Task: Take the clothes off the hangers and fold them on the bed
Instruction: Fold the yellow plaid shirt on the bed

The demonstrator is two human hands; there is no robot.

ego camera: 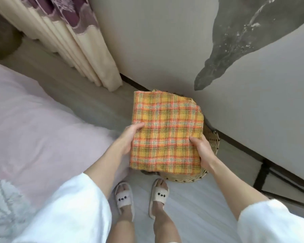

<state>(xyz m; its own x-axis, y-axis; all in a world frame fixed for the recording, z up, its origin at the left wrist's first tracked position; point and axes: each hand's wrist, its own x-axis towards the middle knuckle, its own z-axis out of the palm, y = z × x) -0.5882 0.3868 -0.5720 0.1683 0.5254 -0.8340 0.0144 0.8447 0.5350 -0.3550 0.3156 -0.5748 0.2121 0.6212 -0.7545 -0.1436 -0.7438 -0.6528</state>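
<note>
The bed [33, 123], spread with pale pink bedding, lies well to the left of the folded plaid garment [167, 134] that you hold out in front of you. Behind the garment runs a pale wall [156, 41] with a dark skirting strip, and cream curtains [68, 50] hang to its upper left, beyond the bed. Directly beneath the garment sits a woven basket [212, 139], its rim showing at the garment's right and lower edges; you cannot tell whether the cloth touches it. The garment, orange and yellow checks, is folded into a flat rectangle and held level above the basket, not on the bed. Your left hand [128, 139] grips its left edge, thumb on top and fingers hidden underneath. Your right hand [203, 151] grips the right edge the same way. Below the garment, your two slippers [124, 197] stand on the floor.
</note>
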